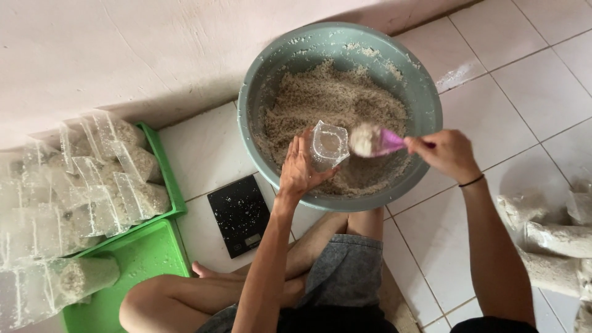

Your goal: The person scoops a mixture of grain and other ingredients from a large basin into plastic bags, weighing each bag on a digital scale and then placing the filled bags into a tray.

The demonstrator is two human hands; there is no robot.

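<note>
Green trays (pixel 161 246) of packed bags (pixel 92 191) sit at nine o'clock. My left hand (pixel 300 168), fingers wrapped around an upright clear bag (pixel 328 145), holds it mouth-up over the grey basin (pixel 265 74). At three o'clock of the bag, touching its rim, my right hand (pixel 445 152) grips a loaded purple scoop (pixel 376 141), handle lying sideways.

Left hand (pixel 300 168): raised palm-up, fingers spread and curled upward in a loose cradling grip, forearm extended straight forward from the body. Right hand (pixel 445 152): just right of the left, knuckles up, fingers closed in a pinch, wrist level, forearm angled inward. Legs folded beneath both forearms.
</note>
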